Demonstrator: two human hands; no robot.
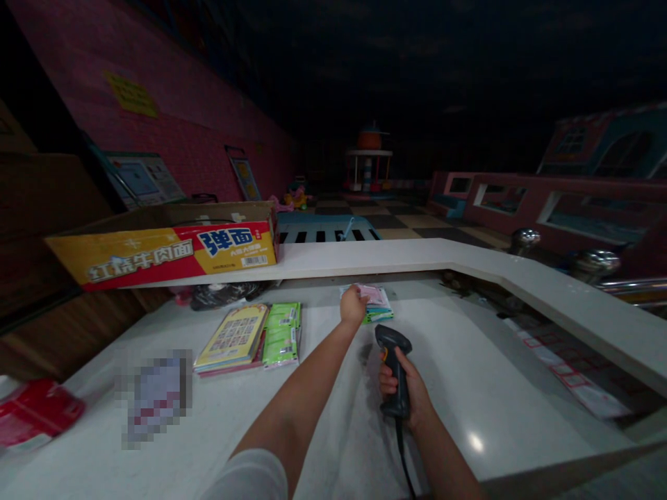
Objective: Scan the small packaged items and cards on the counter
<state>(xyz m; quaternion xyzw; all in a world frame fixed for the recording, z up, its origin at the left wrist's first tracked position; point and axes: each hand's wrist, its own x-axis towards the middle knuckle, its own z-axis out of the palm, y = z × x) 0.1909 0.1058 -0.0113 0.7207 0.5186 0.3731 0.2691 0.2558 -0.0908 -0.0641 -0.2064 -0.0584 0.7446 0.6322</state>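
Right hand wrapped round the grip of a black barcode scanner, held over the pale bench, its head toward the far side; black cord trails down toward the near edge. Left hand stretched farther out, fingers at a pink packet atop a small stack of green and blue packets, near the bench's back; cannot tell whether it pinches the packet or only rests there. Left of that arm: yellow-topped booklets, with green packets just beside them. Red package at far left. Raised white ledge behind, carrying an open-topped noodle carton, red and yellow.
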